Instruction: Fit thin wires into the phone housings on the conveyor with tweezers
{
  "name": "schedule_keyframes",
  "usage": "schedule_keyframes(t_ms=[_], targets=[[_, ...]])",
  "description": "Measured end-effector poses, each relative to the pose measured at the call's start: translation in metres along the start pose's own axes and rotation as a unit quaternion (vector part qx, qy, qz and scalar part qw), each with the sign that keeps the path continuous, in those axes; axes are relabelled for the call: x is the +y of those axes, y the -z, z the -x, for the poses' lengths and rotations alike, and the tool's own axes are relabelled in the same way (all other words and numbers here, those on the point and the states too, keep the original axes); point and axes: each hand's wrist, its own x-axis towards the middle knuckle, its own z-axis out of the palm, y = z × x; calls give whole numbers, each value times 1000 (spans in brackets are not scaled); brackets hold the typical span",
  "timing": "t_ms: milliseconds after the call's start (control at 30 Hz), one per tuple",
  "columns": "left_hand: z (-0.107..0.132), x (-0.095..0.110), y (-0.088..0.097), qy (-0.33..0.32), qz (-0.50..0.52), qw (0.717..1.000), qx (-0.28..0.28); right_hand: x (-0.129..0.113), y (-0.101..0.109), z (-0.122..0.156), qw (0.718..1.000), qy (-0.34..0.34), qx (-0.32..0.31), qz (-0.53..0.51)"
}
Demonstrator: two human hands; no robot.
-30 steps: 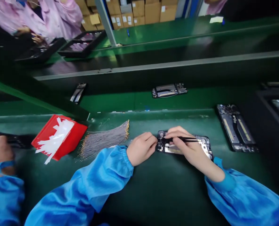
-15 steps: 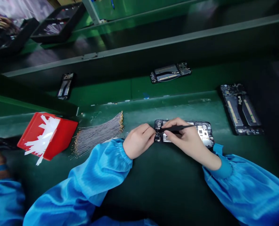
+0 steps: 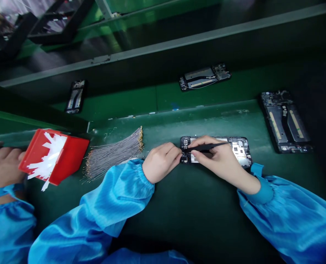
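Observation:
An opened phone (image 3: 241, 150) lies crosswise on the green bench in front of me, its circuit board and metal parts exposed. My right hand (image 3: 218, 156) rests over its middle and pinches black tweezers (image 3: 207, 147), whose tips point left at the phone's left end. At that same end, the closed fingers of my left hand (image 3: 162, 161) press together against the phone's edge; whatever they may hold is hidden. Left of that hand lies a bundle of thin grey cables (image 3: 115, 152) with gold-coloured ends.
A red bin (image 3: 72, 157) with white paper strips (image 3: 49, 154) stands at the left, near a co-worker's hand (image 3: 5, 167). More opened phones lie around: one at right (image 3: 286, 121), one on the back ledge (image 3: 205, 77), another at far left (image 3: 76, 96). Black trays (image 3: 60, 22) sit beyond the rail.
The co-worker's hand at the left has come forward to the red bin. The view has shifted slightly; my hands keep almost the same pose at the phone.

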Motion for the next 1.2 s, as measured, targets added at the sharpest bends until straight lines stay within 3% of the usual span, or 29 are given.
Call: schedule_keyframes(t_ms=[1000,1200], targets=[[0,1,1,13,-4,1000,-16,-1,-1,0,1000,14,4,18],[0,0,1,14,-3,1000,-22,-4,-1,1,995,87,-6,52]])
